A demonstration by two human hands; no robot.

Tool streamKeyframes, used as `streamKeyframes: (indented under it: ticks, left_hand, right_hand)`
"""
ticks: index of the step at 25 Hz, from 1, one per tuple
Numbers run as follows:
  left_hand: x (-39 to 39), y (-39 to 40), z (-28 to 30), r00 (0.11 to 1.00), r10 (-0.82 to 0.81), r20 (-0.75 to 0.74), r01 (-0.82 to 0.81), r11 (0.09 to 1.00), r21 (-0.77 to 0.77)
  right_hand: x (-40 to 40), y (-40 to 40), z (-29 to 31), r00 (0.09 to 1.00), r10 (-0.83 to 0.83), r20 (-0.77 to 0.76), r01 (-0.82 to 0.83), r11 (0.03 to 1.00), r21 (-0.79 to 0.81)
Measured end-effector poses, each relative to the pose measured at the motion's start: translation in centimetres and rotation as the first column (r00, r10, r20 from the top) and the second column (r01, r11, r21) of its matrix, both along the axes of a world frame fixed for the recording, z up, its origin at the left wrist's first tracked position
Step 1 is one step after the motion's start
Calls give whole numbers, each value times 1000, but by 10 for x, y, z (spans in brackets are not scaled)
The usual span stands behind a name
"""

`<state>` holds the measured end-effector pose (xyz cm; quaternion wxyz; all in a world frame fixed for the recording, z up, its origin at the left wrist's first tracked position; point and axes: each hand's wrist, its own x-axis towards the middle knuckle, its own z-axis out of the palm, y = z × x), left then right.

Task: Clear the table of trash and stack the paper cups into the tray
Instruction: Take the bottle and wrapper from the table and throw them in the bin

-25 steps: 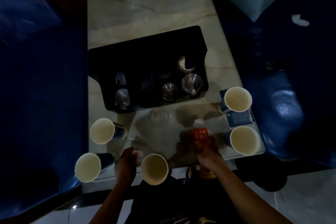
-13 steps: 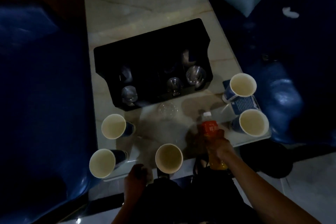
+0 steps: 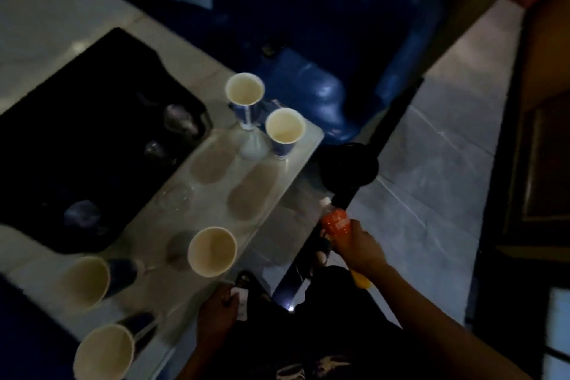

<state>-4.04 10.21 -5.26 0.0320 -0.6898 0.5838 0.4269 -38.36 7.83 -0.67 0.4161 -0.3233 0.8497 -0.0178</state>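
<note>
My right hand [image 3: 359,248] grips an orange drink bottle [image 3: 336,224] with a white cap, held off the table's right edge above the floor. A small white scrap of paper [image 3: 241,302] is closed in my left hand [image 3: 219,310], below the table's near edge. Several blue paper cups stand on the pale table [image 3: 277,182]: two at the right corner [image 3: 245,92] [image 3: 285,128], one near the front [image 3: 212,251], two at the left [image 3: 84,282] [image 3: 103,353]. The black tray [image 3: 92,95] lies behind them with clear glasses [image 3: 182,119] in it.
A round black bin [image 3: 350,168] stands on the tiled floor just right of the table corner. A clear glass [image 3: 175,197] sits on the table beside the tray. Blue sofas [image 3: 324,49] flank the table. Dark wooden furniture [image 3: 543,148] rises at the far right.
The view has swung right and tilted. My right hand has carried the bottle off the table toward the black bin. My left hand has drawn back from the table with the paper scrap.
</note>
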Motion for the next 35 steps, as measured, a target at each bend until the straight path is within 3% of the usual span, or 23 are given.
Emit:
streamKeyframes:
  ticks: [3,9,13,17,24,29,35]
  left_hand:
    - [-48,-35,13,998,-62,23,62,998,-21]
    - [-209,-84,36,975,-188,-115,186,982,-23]
    - [-288,-99,53,976,-184,-113,177,982,-62]
    - [-284,-112,60,993,-112,-23,111,994,-19]
    - [-225,-148,53,989,3,147,-6,1000,23]
    - [-277,-234,31,964,-260,53,250,958,142]
    - [-386,-310,28,933,-318,-168,333,940,71]
  right_hand:
    - [-55,71,-4,983,-184,-29,185,982,26]
    - [-138,208,-25,856,-517,-8,510,843,170]
    - [-194,231,-39,805,-593,14,572,783,244]
    - [-239,174,-43,871,-488,52,476,865,159]
    - [-299,0,-33,946,-308,102,316,946,-67]
    - [-314,-86,-10,928,-370,34,371,917,-144]
    - [-297,-91,-2,862,-506,28,506,856,-110]
